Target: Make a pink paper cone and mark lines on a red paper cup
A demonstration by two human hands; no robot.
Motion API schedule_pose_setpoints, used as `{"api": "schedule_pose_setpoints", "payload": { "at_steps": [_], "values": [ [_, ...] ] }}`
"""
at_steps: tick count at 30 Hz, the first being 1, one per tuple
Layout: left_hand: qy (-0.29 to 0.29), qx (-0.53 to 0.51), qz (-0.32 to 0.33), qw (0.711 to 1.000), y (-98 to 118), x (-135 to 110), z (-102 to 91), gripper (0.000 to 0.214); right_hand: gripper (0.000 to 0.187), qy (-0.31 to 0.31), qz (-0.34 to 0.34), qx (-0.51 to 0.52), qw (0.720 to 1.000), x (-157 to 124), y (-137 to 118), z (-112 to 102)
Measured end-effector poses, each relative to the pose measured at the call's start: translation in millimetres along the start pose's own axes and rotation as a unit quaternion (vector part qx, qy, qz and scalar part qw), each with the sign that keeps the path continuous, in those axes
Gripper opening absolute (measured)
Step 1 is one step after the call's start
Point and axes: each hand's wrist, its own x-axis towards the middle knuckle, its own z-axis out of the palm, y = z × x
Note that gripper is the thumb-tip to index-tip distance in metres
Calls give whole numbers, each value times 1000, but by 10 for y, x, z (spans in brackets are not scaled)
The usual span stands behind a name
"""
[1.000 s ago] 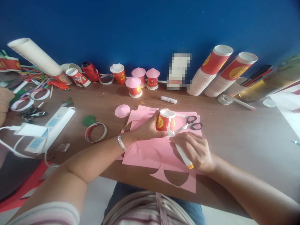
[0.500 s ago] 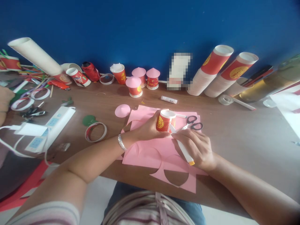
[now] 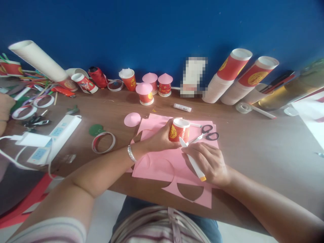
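Observation:
My left hand (image 3: 162,136) is wrapped round a red paper cup (image 3: 180,131) with a white rim and gold print. The cup stands over pink paper sheets (image 3: 154,165) that have round holes cut in them. In my right hand (image 3: 209,162) is a white craft knife (image 3: 194,164) with a yellow-orange end, gripped between the fingers. Its pale blade lies against or just in front of the cup's lower side; contact cannot be made out. Just beyond my right hand, scissors (image 3: 209,132) with dark handles rest on the pink paper.
Pink-roofed cups (image 3: 146,96) stand near the blue wall, with a glue stick (image 3: 182,107) to their right. Stacked paper cups (image 3: 216,87) lean at the back right. A tape roll (image 3: 103,142) and a power strip (image 3: 54,140) lie left. Another person's arm (image 3: 3,111) shows at the left edge.
My right hand has shifted slightly left and down with the knife, so the blade sits lower on the cup's front. My left hand and the cup have hardly moved.

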Motion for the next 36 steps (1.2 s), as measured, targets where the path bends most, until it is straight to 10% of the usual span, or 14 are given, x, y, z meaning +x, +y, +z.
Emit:
{"api": "schedule_pose_setpoints", "payload": {
  "at_steps": [36],
  "values": [
    [-8,2,-12,1000,-17,-8,-5,72,25,5,2,-3,1000,-9,22,0]
  ]
}}
